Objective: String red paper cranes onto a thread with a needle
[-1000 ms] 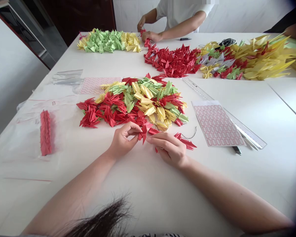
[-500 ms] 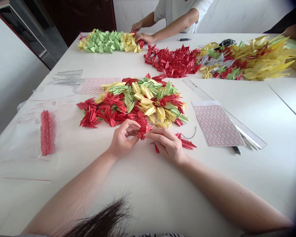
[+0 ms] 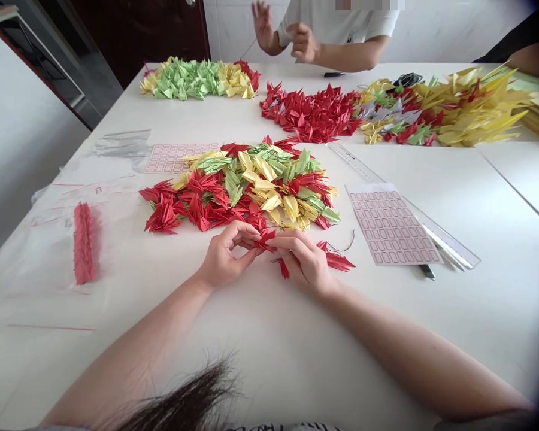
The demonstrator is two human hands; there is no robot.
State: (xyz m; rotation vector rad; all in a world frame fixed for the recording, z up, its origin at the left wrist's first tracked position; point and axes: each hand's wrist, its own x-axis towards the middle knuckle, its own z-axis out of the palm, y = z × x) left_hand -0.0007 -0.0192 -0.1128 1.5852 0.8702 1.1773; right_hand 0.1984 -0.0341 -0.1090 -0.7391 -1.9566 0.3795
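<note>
my left hand [image 3: 227,254] | my right hand [image 3: 303,261] | fingers of both curled, apparently pinching one red paper crane [image 3: 266,239] between them | held just above the tabletop [image 3: 287,359], near the mixed crane pile [image 3: 251,185]

Red paper crane [image 3: 266,239]: thin folded paper, matt finish, sharp creases. Pile of paper cranes [image 3: 242,185]: the same matt paper in red, yellow and green. Table top [image 3: 489,311]: white, smooth, low sheen. Label sheet [image 3: 388,224]: matt paper, flat. Ruler [image 3: 354,160]: clear plastic, smooth and glossy. Plastic bag [image 3: 49,251]: thin clear plastic, glossy, lightly creased. Wall tiles [image 3: 435,30]: white, smooth, glazed. Door [image 3: 139,36]: dark wood, smooth, low sheen.
</note>
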